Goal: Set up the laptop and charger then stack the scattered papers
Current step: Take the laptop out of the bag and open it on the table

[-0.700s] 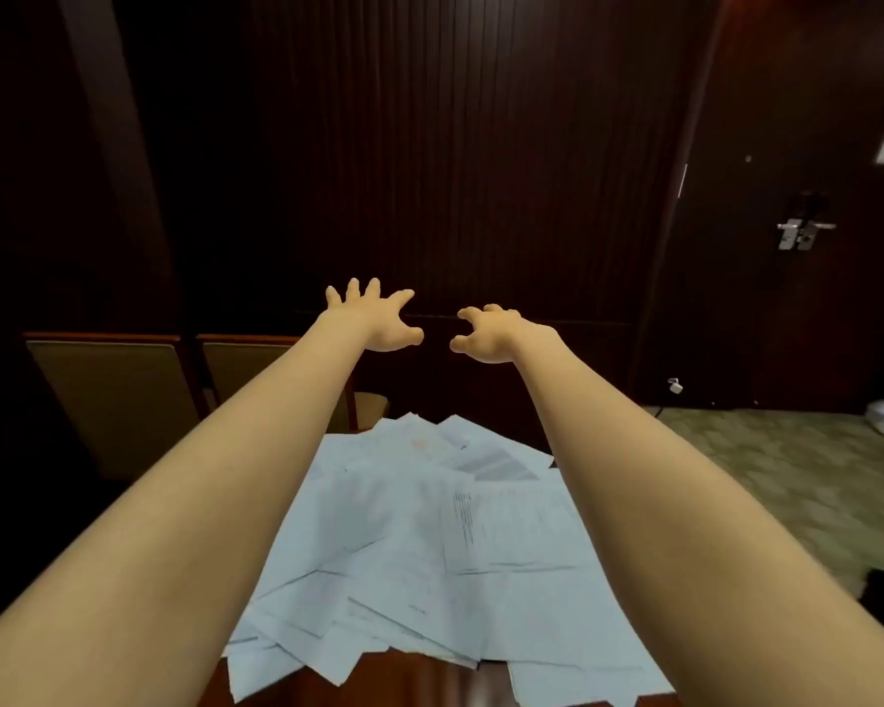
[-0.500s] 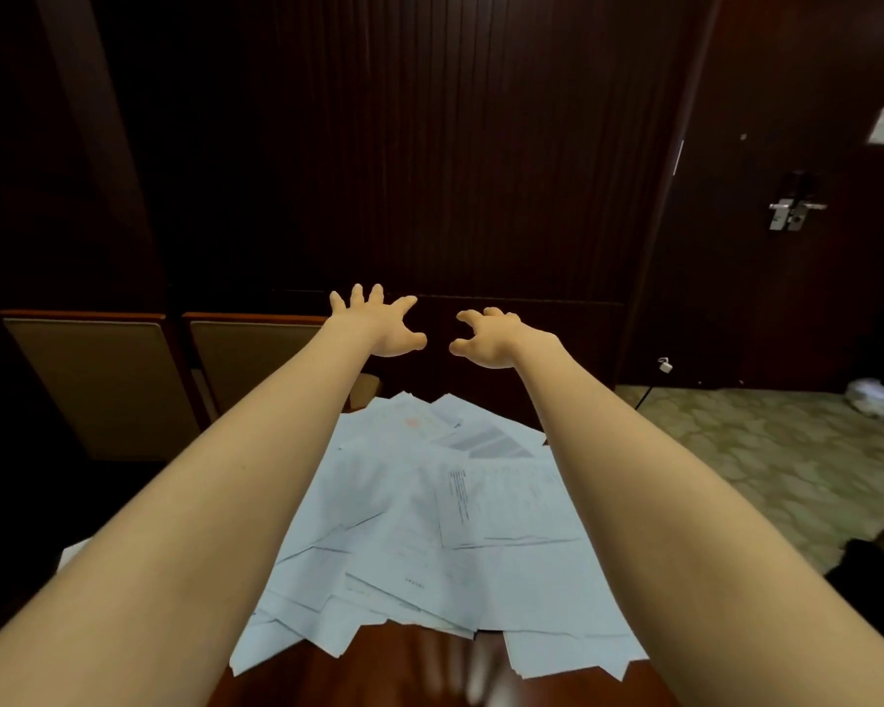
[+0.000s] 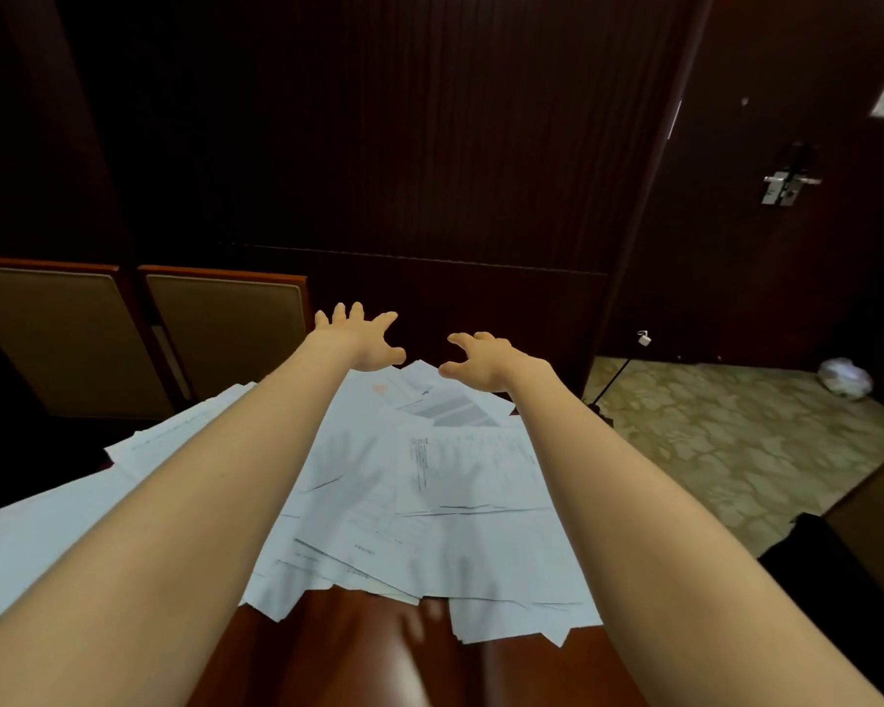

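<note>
So, closest in at 6 o'clock there's a bare glossy strip of wooden worktop, and right past it the scattered papers start: a loose overlapping mess running up to 12 o'clock and fanning out toward 9.

What changed: both hands have dropped. A moment back they were up against the dark wall panel, now they hang just over the far end of the pile at 12 o'clock. The left hand has its fingers splayed wide. The right hand has its fingers hooked but apart. Neither holds anything. My guess is they're about to rake the far sheets inward, so the stacking part. I can't see a laptop or charger anywhere, so no idea if that half is done.

Edges: the sheets around 3 o'clock sit right at the worktop's edge above the carpeted floor, so a sloppy sweep could push them off. Two chairs stand behind at 10 o'clock, near the sheets on that side.
</note>
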